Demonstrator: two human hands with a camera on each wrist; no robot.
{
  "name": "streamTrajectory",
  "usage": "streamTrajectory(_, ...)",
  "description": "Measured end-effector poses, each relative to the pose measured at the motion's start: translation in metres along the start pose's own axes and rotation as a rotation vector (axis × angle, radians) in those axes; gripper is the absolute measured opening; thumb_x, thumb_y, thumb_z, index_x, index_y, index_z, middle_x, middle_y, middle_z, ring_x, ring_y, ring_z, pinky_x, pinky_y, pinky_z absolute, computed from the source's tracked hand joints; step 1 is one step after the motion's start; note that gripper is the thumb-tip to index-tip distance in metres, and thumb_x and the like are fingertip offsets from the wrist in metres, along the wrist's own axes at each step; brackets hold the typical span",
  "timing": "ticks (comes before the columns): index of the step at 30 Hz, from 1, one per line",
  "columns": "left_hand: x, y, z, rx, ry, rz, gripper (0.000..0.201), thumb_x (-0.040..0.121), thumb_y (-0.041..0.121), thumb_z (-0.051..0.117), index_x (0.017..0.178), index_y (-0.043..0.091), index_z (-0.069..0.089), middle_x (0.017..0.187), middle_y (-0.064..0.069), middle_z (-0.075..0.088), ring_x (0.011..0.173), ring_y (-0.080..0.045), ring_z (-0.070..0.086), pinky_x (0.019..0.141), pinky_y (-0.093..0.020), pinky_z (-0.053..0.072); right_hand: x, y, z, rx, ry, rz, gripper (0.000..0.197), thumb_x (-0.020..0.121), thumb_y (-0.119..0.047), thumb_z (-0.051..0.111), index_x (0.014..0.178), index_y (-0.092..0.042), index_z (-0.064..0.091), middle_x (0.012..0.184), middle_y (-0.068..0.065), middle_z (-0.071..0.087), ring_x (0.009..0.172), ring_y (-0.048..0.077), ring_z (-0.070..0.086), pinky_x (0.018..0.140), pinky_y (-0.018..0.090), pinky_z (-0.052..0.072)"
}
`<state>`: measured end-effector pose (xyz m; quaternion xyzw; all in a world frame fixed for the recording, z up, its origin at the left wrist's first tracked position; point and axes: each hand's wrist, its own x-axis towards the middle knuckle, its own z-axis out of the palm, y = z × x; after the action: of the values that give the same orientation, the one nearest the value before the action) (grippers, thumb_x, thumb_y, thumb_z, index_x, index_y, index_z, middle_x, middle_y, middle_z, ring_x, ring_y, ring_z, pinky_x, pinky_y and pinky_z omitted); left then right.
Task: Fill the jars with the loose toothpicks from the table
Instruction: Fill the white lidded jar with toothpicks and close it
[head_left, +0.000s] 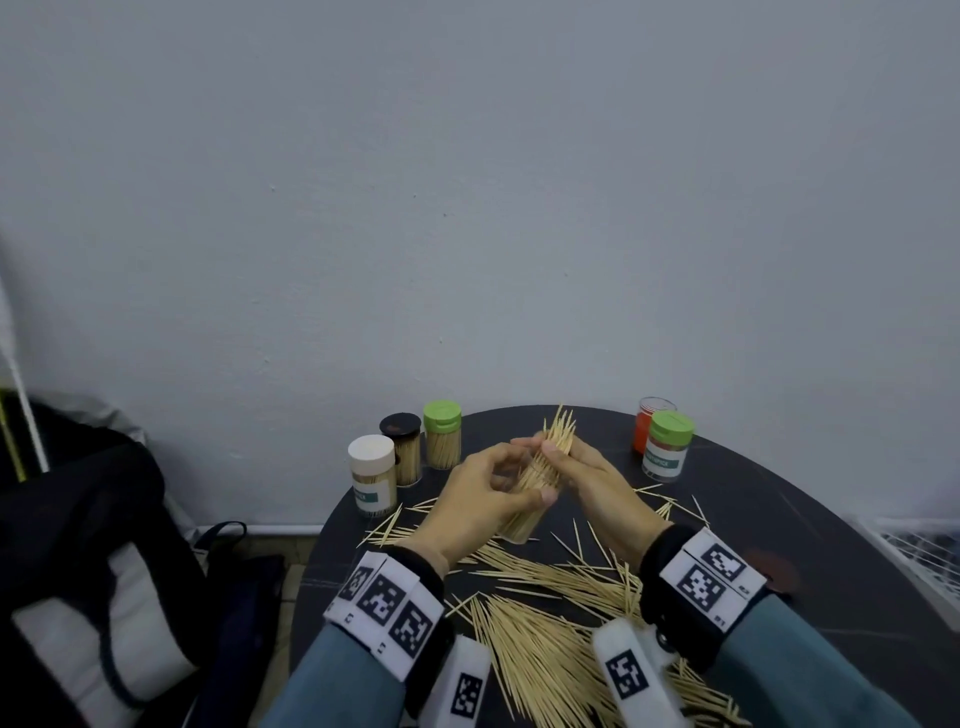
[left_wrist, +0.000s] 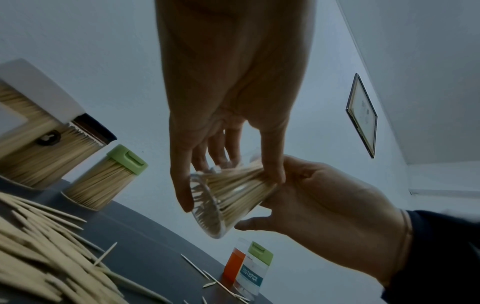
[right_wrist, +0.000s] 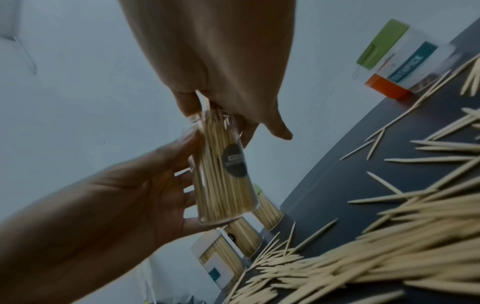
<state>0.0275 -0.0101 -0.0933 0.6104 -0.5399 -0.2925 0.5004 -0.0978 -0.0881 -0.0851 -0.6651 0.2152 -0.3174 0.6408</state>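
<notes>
A clear jar (head_left: 524, 501), packed with toothpicks, is tilted above the dark round table (head_left: 779, 545). My left hand (head_left: 527, 470) grips its body, thumb on the near side. My right hand (head_left: 563, 457) pinches a bundle of toothpicks (head_left: 560, 428) that sticks out of the jar's mouth. In the left wrist view the left hand's fingers (left_wrist: 182, 185) wrap the jar (left_wrist: 228, 197) and the right hand (left_wrist: 324, 195) closes on its open end. The right wrist view shows the jar (right_wrist: 223, 174) with a dark round label. Loose toothpicks (head_left: 545, 639) lie heaped on the table near me.
Three filled jars stand at the table's back left: white lid (head_left: 371, 475), black lid (head_left: 402, 447), green lid (head_left: 442, 434). At the back right stand a labelled green-lid jar (head_left: 667, 444) and a red container (head_left: 647, 423). A black bag (head_left: 78, 519) sits left of the table.
</notes>
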Motion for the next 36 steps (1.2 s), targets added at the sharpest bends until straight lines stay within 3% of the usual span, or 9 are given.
streamTrajectory(3,0.001,0.000,0.000,0.002,-0.002,-0.009,0.047,0.079,0.028,0.073,0.122,0.016,0.057,0.115,0.000,0.063,0.104,-0.015,0.061,0.085,-0.029,0.051,0.000,-0.005,-0.004,-0.028,0.009,-0.023,0.030,0.099,-0.021,0.038,0.110,-0.006,0.062,0.118,0.008,0.064,0.113,0.024,0.058,0.104,0.036,0.040)
streamTrajectory(7,-0.001,0.002,0.001,0.001,-0.013,-0.004,0.047,0.079,0.026,0.073,0.122,0.017,0.057,0.111,0.004,0.063,0.101,-0.013,0.061,0.084,-0.028,0.051,0.000,-0.013,-0.005,-0.017,0.035,-0.069,0.034,0.101,-0.027,0.030,0.088,-0.012,0.058,0.117,0.006,0.066,0.106,0.023,0.063,0.097,0.036,0.046)
streamTrajectory(10,-0.001,0.004,0.003,-0.006,-0.012,0.002,0.047,0.078,0.027,0.074,0.121,0.017,0.058,0.108,0.005,0.063,0.099,-0.012,0.061,0.087,-0.030,0.051,-0.001,-0.009,-0.006,-0.040,0.068,-0.096,0.041,0.102,-0.025,0.028,0.097,0.005,0.056,0.117,0.004,0.066,0.107,0.022,0.062,0.098,0.035,0.045)
streamTrajectory(13,-0.001,0.005,0.006,-0.013,-0.017,0.003,0.048,0.078,0.026,0.075,0.122,0.016,0.057,0.109,0.004,0.064,0.097,-0.010,0.061,0.086,-0.029,0.051,-0.005,0.000,-0.003,-0.011,0.025,-0.099,0.038,0.102,-0.022,0.029,0.099,-0.003,0.062,0.117,0.009,0.065,0.110,0.025,0.061,0.098,0.036,0.047)
streamTrajectory(17,-0.001,0.004,0.008,-0.021,-0.038,-0.012,0.048,0.077,0.026,0.075,0.120,0.015,0.057,0.111,0.001,0.064,0.100,-0.014,0.061,0.088,-0.031,0.051,-0.008,0.000,-0.006,0.061,0.018,-0.146,0.025,0.101,-0.012,0.029,0.099,-0.004,0.052,0.114,0.012,0.066,0.106,0.020,0.063,0.087,0.024,0.052)
streamTrajectory(21,0.000,0.005,0.007,0.000,-0.001,-0.023,0.048,0.080,0.026,0.072,0.123,0.017,0.055,0.111,0.006,0.061,0.102,-0.010,0.059,0.077,-0.019,0.047,-0.008,-0.004,-0.017,-0.128,-0.019,-0.172,0.034,0.101,-0.016,0.030,0.116,-0.007,0.060,0.119,-0.001,0.065,0.113,0.005,0.057,0.097,0.018,0.043)
streamTrajectory(25,0.001,0.002,0.004,0.000,0.072,-0.028,0.047,0.080,0.026,0.072,0.123,0.017,0.056,0.112,0.005,0.062,0.100,-0.008,0.058,0.073,-0.016,0.044,-0.008,-0.006,-0.021,-0.320,-0.050,-0.170,0.028,0.098,-0.012,0.041,0.120,-0.015,0.059,0.121,-0.005,0.062,0.113,0.001,0.054,0.091,0.007,0.040)
streamTrajectory(29,0.000,0.002,0.004,-0.008,0.099,-0.021,0.045,0.080,0.024,0.072,0.122,0.019,0.056,0.108,0.007,0.061,0.096,-0.004,0.057,0.068,-0.013,0.044,-0.009,-0.009,-0.026,-0.601,0.019,-0.208,0.024,0.093,-0.015,0.054,0.113,-0.025,0.060,0.115,-0.009,0.061,0.108,0.003,0.055,0.087,0.010,0.043)
streamTrajectory(36,-0.001,0.000,0.002,0.022,0.112,-0.019,0.048,0.078,0.023,0.075,0.122,0.019,0.057,0.111,0.003,0.063,0.101,-0.010,0.060,0.073,-0.015,0.047,-0.009,-0.023,-0.025,-0.802,0.073,-0.256,0.006,0.083,-0.018,0.069,0.088,-0.017,0.073,0.086,-0.002,0.071,0.082,0.008,0.065,0.074,0.019,0.052)
